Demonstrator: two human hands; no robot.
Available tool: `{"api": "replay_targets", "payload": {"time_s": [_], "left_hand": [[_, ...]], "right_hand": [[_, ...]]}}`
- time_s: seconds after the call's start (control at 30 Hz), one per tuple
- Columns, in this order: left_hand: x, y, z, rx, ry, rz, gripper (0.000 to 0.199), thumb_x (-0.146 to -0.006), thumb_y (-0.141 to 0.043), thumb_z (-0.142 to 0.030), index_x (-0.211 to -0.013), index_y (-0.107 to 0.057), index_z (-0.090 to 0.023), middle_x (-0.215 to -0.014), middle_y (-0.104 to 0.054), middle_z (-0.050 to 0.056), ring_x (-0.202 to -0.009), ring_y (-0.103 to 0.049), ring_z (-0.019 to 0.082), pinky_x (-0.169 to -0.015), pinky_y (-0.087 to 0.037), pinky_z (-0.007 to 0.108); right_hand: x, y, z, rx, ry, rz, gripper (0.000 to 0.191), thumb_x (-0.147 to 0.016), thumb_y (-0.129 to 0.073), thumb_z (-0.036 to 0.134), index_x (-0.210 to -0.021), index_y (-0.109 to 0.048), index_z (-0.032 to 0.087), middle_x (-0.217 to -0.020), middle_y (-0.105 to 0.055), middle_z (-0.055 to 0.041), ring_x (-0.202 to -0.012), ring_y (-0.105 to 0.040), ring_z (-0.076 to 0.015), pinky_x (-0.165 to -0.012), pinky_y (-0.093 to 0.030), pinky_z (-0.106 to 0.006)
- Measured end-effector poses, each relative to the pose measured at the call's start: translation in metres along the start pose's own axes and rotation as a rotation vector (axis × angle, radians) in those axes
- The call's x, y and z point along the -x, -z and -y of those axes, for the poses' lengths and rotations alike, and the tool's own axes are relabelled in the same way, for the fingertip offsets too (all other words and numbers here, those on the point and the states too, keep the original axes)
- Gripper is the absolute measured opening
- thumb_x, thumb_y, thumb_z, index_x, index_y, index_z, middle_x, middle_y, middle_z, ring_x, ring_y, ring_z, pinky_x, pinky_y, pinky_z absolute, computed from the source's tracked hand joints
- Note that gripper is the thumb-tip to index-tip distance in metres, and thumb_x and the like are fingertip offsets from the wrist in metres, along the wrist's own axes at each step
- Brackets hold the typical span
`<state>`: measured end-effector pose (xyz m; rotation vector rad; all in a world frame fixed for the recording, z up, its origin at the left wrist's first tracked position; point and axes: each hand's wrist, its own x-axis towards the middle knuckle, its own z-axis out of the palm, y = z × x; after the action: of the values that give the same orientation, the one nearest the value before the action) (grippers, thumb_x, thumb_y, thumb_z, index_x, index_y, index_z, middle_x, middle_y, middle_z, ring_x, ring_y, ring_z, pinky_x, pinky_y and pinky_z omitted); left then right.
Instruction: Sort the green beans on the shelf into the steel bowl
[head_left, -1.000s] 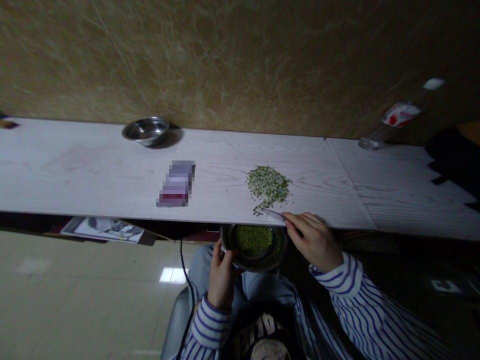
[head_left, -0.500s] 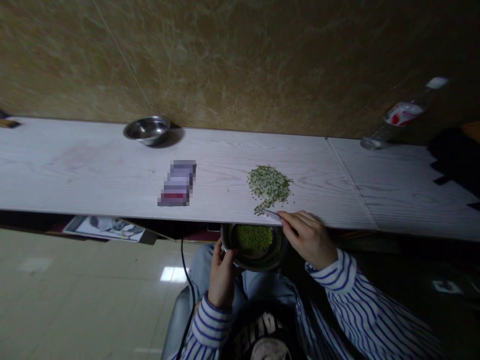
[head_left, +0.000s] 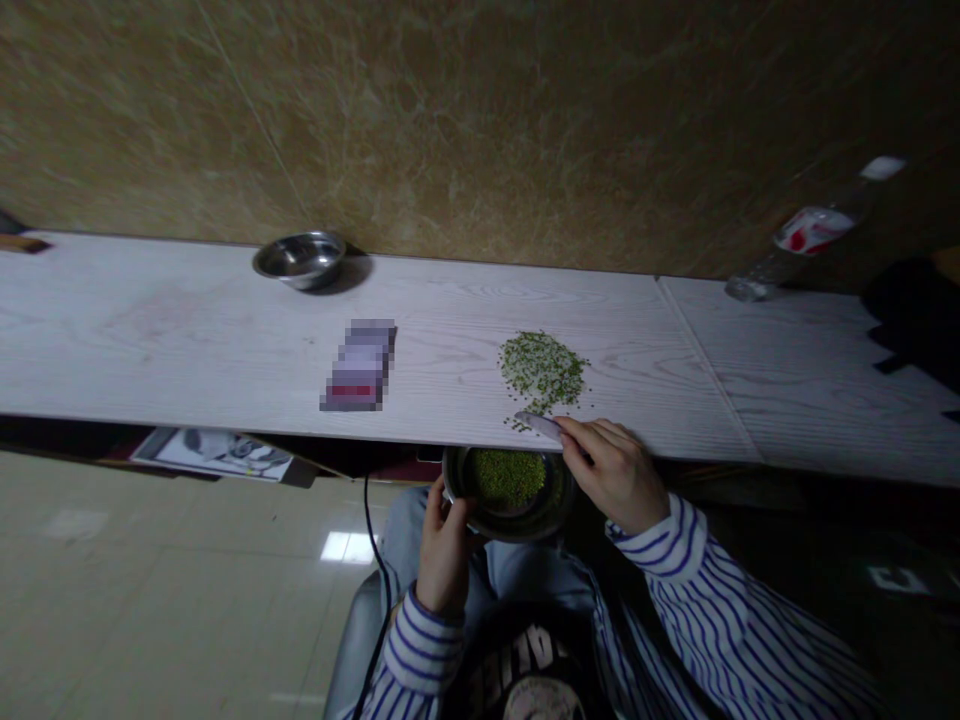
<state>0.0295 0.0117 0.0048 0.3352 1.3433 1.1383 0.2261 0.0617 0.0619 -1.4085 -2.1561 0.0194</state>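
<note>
My left hand is closed on the left rim of a metal bowl, which is held just below the counter's front edge over my lap. Small green beans, which look like mung beans, lie in the bowl. My right hand pinches a thin, pale, blade-shaped tool whose tip points left, low over the counter. Just beyond the tip, a few loose beans trail from a pile of green beans mixed with white grains. Exactly what the tool is cannot be made out.
An empty-looking steel bowl stands by the wall. A blurred-out flat rectangular item lies left of the pile. At right are a plastic bottle and a dark object. A cable hangs beside my leg.
My right hand has moved slightly left, turning the tool so more of its flat face shows. The bean trail by its tip is more scattered. My left hand keeps the bowl in place.
</note>
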Motion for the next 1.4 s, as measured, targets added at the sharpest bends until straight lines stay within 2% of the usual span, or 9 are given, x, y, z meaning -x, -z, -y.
{"api": "replay_targets", "payload": {"time_s": [0.27,0.83,1.0,1.17,1.4], "left_hand": [[0.002,-0.002,-0.004,0.013,0.002,-0.003,0.050,-0.070,-0.061,-0.029,-0.119,-0.049,-0.030,-0.102,-0.059,0.002,-0.078,-0.057,0.011,-0.064,-0.048,0.023],[0.002,-0.002,-0.004,0.005,-0.019,0.013,0.049,-0.071,-0.060,-0.029,-0.118,-0.050,-0.029,-0.104,-0.059,0.003,-0.081,-0.057,0.012,-0.063,-0.048,0.023],[0.003,-0.002,-0.005,0.012,-0.017,0.018,0.050,-0.070,-0.060,-0.029,-0.119,-0.050,-0.029,-0.104,-0.060,0.003,-0.083,-0.058,0.013,-0.064,-0.048,0.023],[0.002,0.002,-0.005,0.031,-0.013,-0.004,0.054,-0.069,-0.062,-0.031,-0.121,-0.049,-0.029,-0.104,-0.059,0.004,-0.081,-0.058,0.013,-0.063,-0.048,0.024],[0.002,0.013,-0.011,0.037,-0.042,-0.040,0.054,-0.068,-0.062,-0.032,-0.120,-0.050,-0.029,-0.107,-0.058,0.005,-0.087,-0.059,0.016,-0.061,-0.048,0.024]], "right_hand": [[-0.010,-0.006,0.008,-0.029,0.029,0.023,0.026,-0.089,-0.045,0.017,-0.109,-0.062,0.016,-0.091,-0.070,-0.0091,-0.083,-0.062,-0.0194,-0.078,-0.049,-0.035],[-0.007,-0.002,0.024,-0.051,0.085,0.107,0.027,-0.089,-0.046,0.015,-0.111,-0.060,0.017,-0.089,-0.070,-0.0063,-0.084,-0.060,-0.0183,-0.077,-0.046,-0.035],[-0.006,-0.001,0.024,-0.088,0.073,0.066,0.026,-0.089,-0.046,0.016,-0.109,-0.061,0.018,-0.088,-0.070,-0.0065,-0.082,-0.061,-0.0180,-0.077,-0.048,-0.034],[-0.018,-0.012,0.022,-0.058,0.008,0.000,0.025,-0.089,-0.045,0.017,-0.109,-0.061,0.017,-0.092,-0.069,-0.0086,-0.085,-0.061,-0.0194,-0.079,-0.048,-0.034],[-0.029,-0.021,0.030,-0.010,0.046,0.069,0.023,-0.089,-0.046,0.017,-0.107,-0.060,0.020,-0.086,-0.069,-0.0057,-0.082,-0.059,-0.0183,-0.075,-0.044,-0.033]]}}
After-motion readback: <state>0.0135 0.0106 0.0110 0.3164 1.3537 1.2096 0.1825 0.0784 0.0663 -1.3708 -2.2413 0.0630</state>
